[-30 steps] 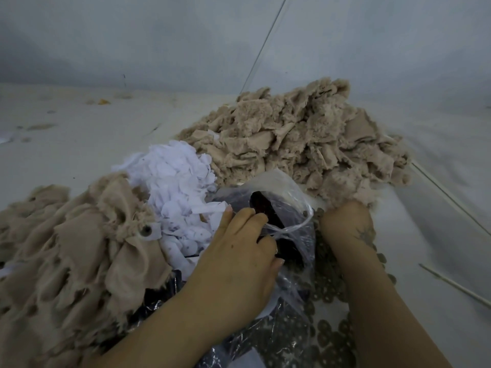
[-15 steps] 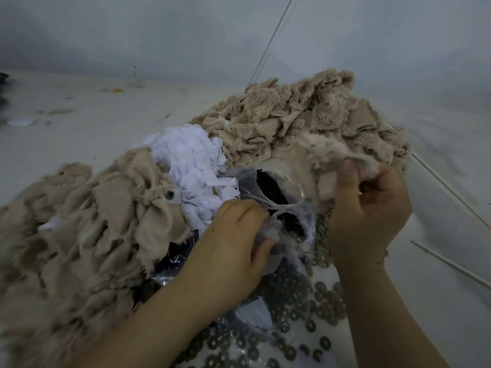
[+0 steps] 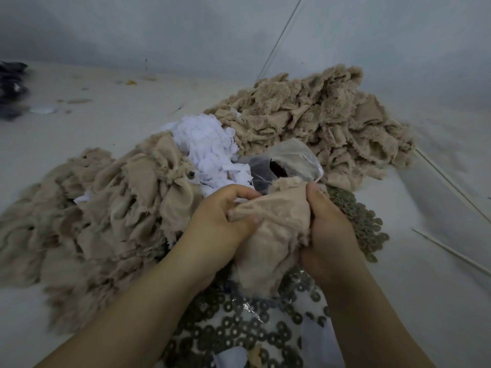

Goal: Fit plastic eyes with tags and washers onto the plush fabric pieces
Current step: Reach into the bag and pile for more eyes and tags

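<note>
Plush piece (image 3: 276,229) hangs lengthwise (both hands).

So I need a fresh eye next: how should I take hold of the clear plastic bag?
Pinch the clear plastic bag by its raised upper lip, reaching in from the near side with the left hand; the mouth gapes toward you, so that standing edge is free.

Both hands, left (image 3: 220,221) and right (image 3: 329,235), gripping a plush piece (image 3: 276,224), above washers (image 3: 239,330), plush piles flanking white tags (image 3: 210,144)
</note>
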A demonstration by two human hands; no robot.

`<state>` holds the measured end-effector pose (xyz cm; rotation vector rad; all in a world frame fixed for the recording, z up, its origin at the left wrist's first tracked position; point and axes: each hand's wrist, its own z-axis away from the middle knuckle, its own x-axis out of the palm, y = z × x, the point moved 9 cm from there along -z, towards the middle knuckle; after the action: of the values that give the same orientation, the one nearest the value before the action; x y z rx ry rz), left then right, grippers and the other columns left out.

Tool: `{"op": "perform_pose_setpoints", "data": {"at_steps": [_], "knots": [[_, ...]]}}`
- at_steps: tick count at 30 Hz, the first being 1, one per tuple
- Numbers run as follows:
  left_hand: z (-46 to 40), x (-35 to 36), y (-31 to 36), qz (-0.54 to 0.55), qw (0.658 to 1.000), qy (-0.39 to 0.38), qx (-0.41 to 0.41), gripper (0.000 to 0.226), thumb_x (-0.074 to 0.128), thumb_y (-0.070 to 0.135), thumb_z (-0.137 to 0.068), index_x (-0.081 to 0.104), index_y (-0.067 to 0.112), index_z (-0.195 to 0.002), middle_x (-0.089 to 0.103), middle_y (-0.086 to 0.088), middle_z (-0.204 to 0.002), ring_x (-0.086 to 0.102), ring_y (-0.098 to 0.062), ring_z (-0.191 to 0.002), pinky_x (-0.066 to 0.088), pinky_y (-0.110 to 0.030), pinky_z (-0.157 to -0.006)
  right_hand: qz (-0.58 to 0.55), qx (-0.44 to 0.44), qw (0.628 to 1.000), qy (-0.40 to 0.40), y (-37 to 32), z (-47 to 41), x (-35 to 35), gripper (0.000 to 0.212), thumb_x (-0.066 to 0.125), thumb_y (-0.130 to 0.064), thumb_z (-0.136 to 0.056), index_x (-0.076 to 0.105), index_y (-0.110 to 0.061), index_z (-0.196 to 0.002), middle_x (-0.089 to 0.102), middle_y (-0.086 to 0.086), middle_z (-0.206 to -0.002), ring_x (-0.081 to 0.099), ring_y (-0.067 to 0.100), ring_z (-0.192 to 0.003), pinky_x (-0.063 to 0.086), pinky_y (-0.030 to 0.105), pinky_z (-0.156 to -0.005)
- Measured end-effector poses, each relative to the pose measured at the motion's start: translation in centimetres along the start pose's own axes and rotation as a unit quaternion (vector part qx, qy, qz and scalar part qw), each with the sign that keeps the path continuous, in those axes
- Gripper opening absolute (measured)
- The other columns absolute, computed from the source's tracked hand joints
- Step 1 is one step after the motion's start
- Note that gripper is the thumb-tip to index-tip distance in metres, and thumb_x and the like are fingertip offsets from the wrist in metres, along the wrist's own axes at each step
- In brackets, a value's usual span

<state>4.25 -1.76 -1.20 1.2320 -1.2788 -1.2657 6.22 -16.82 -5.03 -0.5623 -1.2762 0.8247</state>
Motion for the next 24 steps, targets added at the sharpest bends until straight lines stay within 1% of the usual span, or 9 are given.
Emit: {"op": "perform_pose_setpoints", "data": {"at_steps": [2,5,9,11,14,16,19,22,24], "knots": [[0.2,-1.1,-0.7,0.076,0.996,0.046,-0.018,0.025,0.059,0.002,-0.094,0.072,0.022,-0.086,0.073,-0.008,-0.084,0.069,-0.027,-0.075,0.058,-0.039,-0.066,0.018,-0.055,0.998,0.035,-0.5,-0.4,-0.8,0.045,0.046,-0.038,-0.103,0.067,-0.002,-0.118,0.070,0.023,-0.116,0.068,0.035,-0.108,0.054,0.050,-0.095],[0.2,-1.6,-0.9,0.197,0.977,0.076,-0.029,0.024,0.052,0.000,-0.097,0.067,0.014,-0.084,0.068,-0.007,-0.077,0.064,-0.017,-0.067,0.056,-0.030,-0.055,0.099,-0.122,0.986,0.055,-0.9,-0.3,-1.4,0.044,0.046,-0.038,-0.103,0.079,-0.014,-0.089,0.076,0.012,-0.093,0.074,0.021,-0.085,0.059,0.034,-0.073],[-0.3,-2.5,-0.9,0.248,0.960,0.126,-0.031,0.021,0.047,0.000,-0.100,0.062,0.012,-0.090,0.068,-0.006,-0.076,0.065,-0.016,-0.066,0.058,-0.032,-0.059,0.228,-0.145,0.963,0.010,-1.1,0.2,-0.4,0.069,0.051,-0.066,-0.087,0.069,0.000,-0.097,0.072,0.024,-0.093,0.069,0.039,-0.077,0.057,0.033,-0.065],[-0.4,-3.1,-1.0,0.255,0.954,0.152,-0.034,0.021,0.045,0.000,-0.101,0.061,0.011,-0.094,0.070,-0.008,-0.082,0.067,-0.019,-0.072,0.060,-0.035,-0.065,0.219,-0.086,0.969,-0.078,-0.2,0.1,0.7,0.063,0.067,-0.057,-0.083,0.066,0.002,-0.107,0.074,0.018,-0.097,0.072,0.030,-0.079,0.058,0.031,-0.065],[-0.4,-4.4,-1.6,0.234,0.952,0.193,-0.038,0.023,0.043,-0.002,-0.101,0.061,0.012,-0.097,0.068,-0.009,-0.089,0.065,-0.023,-0.081,0.058,-0.038,-0.074,0.144,-0.008,0.978,-0.152,1.0,0.4,1.5,0.045,0.067,-0.030,-0.088,0.066,0.000,-0.121,0.069,0.024,-0.118,0.069,0.035,-0.107,0.059,0.040,-0.084],[-0.2,-4.8,-2.1,0.210,0.956,0.203,-0.040,0.024,0.044,-0.004,-0.100,0.062,0.012,-0.099,0.069,-0.009,-0.092,0.064,-0.024,-0.083,0.058,-0.038,-0.073,0.078,0.010,0.987,-0.137,1.4,0.1,1.1,0.044,0.059,-0.030,-0.092,0.065,0.000,-0.123,0.064,0.026,-0.126,0.063,0.039,-0.117,0.055,0.047,-0.094],[0.3,-4.8,-2.0,0.132,0.973,0.186,-0.022,0.035,0.046,-0.011,-0.094,0.065,0.018,-0.099,0.067,-0.013,-0.102,0.060,-0.027,-0.077,0.051,-0.040,-0.064,0.032,0.004,0.994,-0.102,1.3,-0.3,0.9,0.042,0.054,-0.033,-0.094,0.069,-0.002,-0.119,0.065,0.023,-0.126,0.063,0.035,-0.119,0.056,0.042,-0.091],[0.7,-4.2,-1.8,0.012,0.991,0.135,-0.016,0.050,0.045,-0.017,-0.083,0.067,0.028,-0.088,0.060,0.001,-0.066,0.046,-0.016,-0.046,0.035,-0.024,-0.042,0.035,-0.002,0.995,-0.092,1.2,-0.4,0.9,0.044,0.050,-0.035,-0.096,0.071,0.000,-0.112,0.066,0.026,-0.123,0.065,0.038,-0.115,0.057,0.043,-0.089],[1.1,-4.0,-1.6,-0.079,0.989,0.124,-0.014,0.047,0.047,-0.012,-0.083,0.065,0.031,-0.087,0.054,0.008,-0.055,0.039,-0.007,-0.038,0.031,-0.020,-0.037,0.050,-0.003,0.995,-0.085,1.1,-0.3,1.0,0.043,0.048,-0.034,-0.099,0.073,0.000,-0.108,0.068,0.026,-0.119,0.066,0.039,-0.112,0.058,0.043,-0.086]]}}
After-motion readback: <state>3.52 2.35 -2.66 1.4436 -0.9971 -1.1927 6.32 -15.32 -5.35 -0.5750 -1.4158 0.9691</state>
